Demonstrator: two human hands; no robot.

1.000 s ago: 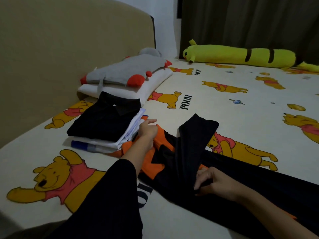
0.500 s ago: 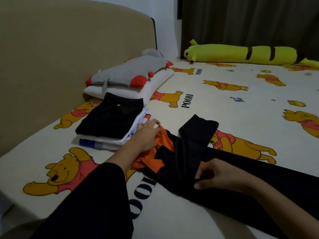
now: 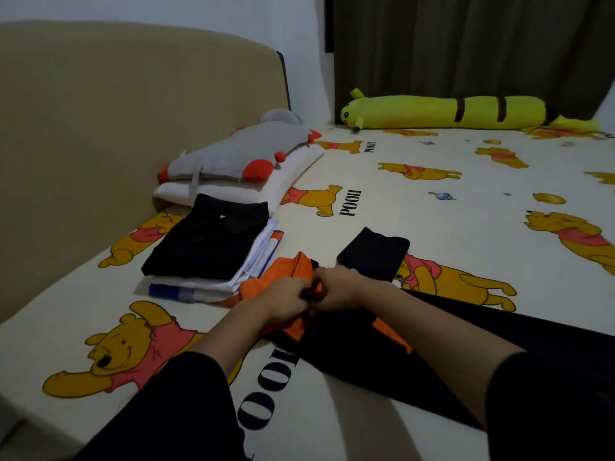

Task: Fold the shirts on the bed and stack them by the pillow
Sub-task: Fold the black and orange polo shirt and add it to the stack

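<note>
Nearest the camera, two black sleeves are reaching forward over the bed (image 3: 332, 424), whose cream sheet is printed with yellow bears and the word POOH. The left hand (image 3: 283, 299) and the right hand (image 3: 339, 289) are meeting side by side over the black and orange shirt (image 3: 366, 341), both curled and pinching a bunched bit of its fabric between them; the fingertips are tucked under, so the exact grip is hard to tell. The shirt is lying on the sheet in front of the person, its long black body running off toward the right edge, with orange panels showing near the hands. One black sleeve of it (image 3: 374, 252) is lying folded just beyond the right hand.

To the left, just beside the orange part, a stack of folded shirts (image 3: 206, 251) is sitting with a black collared one on top and white ones beneath. Beyond the stack, touching it, a white pillow (image 3: 293, 171) is lying against the tan headboard (image 3: 133, 121), carrying a grey plush toy (image 3: 239, 151) with red patches. Farthest back, a long yellow plush toy (image 3: 446, 113) is stretching along the dark curtain (image 3: 466, 48).
</note>
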